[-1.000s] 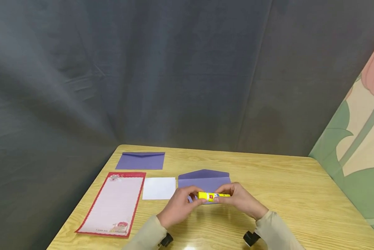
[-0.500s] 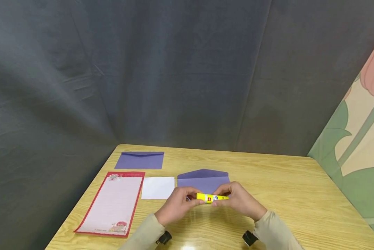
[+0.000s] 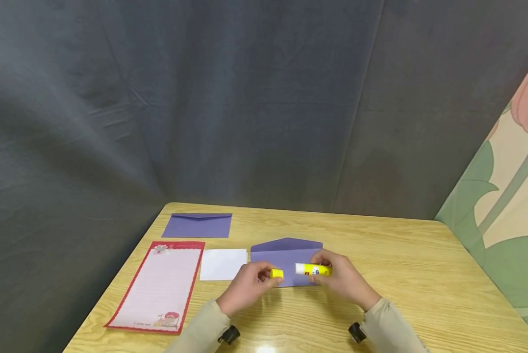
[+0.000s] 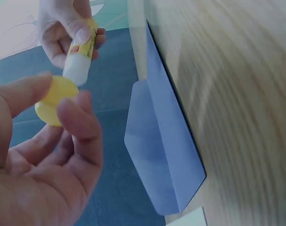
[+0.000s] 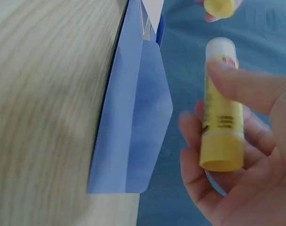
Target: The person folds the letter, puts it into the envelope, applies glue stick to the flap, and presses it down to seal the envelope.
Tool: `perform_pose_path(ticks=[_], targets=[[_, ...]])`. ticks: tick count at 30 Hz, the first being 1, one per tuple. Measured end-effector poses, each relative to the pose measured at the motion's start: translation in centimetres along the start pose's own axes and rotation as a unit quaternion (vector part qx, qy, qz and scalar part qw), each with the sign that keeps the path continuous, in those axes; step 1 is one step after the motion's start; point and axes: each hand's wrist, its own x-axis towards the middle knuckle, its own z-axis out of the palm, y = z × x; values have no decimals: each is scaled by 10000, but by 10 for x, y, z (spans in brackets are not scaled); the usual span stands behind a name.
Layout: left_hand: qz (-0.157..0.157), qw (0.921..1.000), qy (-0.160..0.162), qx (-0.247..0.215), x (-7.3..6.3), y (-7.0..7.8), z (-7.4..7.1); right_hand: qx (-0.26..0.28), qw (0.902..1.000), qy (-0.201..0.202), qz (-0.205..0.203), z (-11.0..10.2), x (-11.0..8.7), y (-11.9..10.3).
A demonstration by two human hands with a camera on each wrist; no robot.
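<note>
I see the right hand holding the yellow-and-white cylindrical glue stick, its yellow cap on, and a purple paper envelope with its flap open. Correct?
No: the yellow cap is off the glue stick in the head view, pinched by the left hand. The rest stands.

1. From the right hand (image 3: 345,280), I have bare tabletop (image 3: 427,274) toward 3 o'clock.
2. The dark curtain (image 3: 264,108) blocks me at 12, the floral panel (image 3: 499,196) at 2.
3. From the left hand (image 3: 246,288), a narrow gap at 3 parts cap (image 3: 277,273) and glue stick (image 3: 307,269).
4. At 9 I could pass over the low-lying red-bordered sheet (image 3: 160,284).
</note>
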Motion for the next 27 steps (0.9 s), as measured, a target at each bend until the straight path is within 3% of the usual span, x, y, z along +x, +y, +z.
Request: perform_pose_path(ticks=[6, 13, 17, 22, 27], targets=[[124, 9998, -8, 131, 2, 0, 8, 733, 9963, -451, 80, 2, 1, 5], [45, 9997, -179, 170, 4, 4, 13, 1614, 9830, -868, 82, 9, -2, -8], [-144, 9997, -179, 114, 4, 4, 15, 1216, 9884, -906, 28, 15, -2, -14], [-197, 9995, -205, 114, 4, 5, 17, 568, 9934, -859, -504, 21, 2, -12], [-168, 9995, -245, 106, 3, 7, 19, 536, 9917, -960, -671, 25, 2, -10]])
